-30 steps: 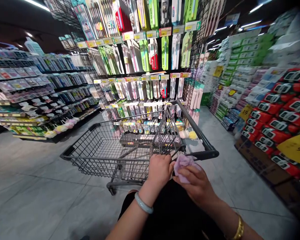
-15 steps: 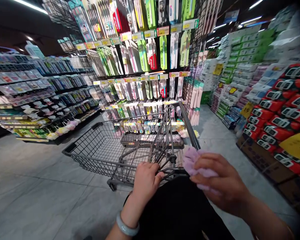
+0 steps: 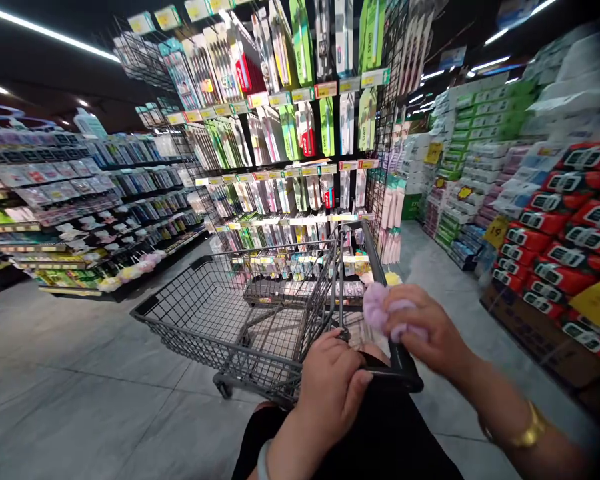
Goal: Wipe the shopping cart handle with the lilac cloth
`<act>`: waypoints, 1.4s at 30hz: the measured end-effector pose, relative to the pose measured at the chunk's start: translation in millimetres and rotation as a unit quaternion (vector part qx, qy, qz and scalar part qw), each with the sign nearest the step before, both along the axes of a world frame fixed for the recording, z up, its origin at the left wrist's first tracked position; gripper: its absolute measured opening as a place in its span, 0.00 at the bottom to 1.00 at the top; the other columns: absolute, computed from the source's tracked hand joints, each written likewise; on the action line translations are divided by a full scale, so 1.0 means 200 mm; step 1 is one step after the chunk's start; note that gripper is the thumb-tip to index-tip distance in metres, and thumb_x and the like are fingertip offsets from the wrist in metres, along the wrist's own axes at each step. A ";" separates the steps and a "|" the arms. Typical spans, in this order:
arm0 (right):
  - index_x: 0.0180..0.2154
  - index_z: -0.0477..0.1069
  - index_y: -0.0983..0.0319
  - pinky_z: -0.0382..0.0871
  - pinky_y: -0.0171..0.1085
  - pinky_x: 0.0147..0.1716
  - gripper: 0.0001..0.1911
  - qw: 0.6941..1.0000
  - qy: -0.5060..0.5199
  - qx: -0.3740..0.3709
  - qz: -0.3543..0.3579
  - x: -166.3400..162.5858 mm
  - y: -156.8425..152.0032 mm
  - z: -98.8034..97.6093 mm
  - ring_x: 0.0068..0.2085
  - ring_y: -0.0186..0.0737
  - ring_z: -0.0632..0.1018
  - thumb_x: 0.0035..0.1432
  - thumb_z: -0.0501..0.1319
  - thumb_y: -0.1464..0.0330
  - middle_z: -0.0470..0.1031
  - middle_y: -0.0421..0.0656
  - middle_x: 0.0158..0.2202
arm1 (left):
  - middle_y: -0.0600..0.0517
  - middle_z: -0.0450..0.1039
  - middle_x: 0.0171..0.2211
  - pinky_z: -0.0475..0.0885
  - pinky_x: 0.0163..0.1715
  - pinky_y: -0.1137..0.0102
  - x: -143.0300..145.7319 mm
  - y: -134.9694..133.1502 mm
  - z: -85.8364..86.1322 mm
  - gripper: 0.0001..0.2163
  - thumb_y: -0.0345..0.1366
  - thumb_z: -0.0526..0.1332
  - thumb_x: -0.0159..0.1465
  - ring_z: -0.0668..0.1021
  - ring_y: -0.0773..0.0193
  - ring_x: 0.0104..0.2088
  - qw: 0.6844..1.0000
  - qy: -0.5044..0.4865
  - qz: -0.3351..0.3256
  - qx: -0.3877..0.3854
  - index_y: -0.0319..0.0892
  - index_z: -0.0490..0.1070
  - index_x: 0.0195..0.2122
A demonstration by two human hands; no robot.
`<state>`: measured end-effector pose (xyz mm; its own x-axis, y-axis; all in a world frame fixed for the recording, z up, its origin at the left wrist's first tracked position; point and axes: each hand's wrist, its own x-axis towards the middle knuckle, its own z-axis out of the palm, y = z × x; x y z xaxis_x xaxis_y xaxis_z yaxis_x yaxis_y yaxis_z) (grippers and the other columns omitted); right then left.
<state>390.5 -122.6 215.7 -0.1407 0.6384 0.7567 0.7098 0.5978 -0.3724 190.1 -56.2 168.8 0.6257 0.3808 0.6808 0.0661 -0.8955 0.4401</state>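
The left hand curls closed around the near end of the shopping cart's handle bar. The right hand grips a crumpled lilac cloth, pressing it against the cart's right side rail just beyond the handle. The wire shopping cart stands on grey floor tiles, with a toothbrush display rack behind it and stacked red tissue packs to its right.

Purple cloth — half hidden under fingers

Gold bracelet, pale bangle, black clothing
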 end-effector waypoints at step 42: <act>0.38 0.77 0.57 0.65 0.42 0.48 0.15 0.954 -0.239 -0.154 0.095 -0.06 0.42 0.11 0.46 0.41 0.71 0.53 0.58 0.78 0.73 0.43 0.42 | 0.51 0.68 0.24 0.73 0.46 0.60 -0.18 -0.05 -0.05 0.12 0.37 0.47 0.66 0.73 0.64 0.30 0.995 -0.051 0.047 0.074 0.43 0.65 0.29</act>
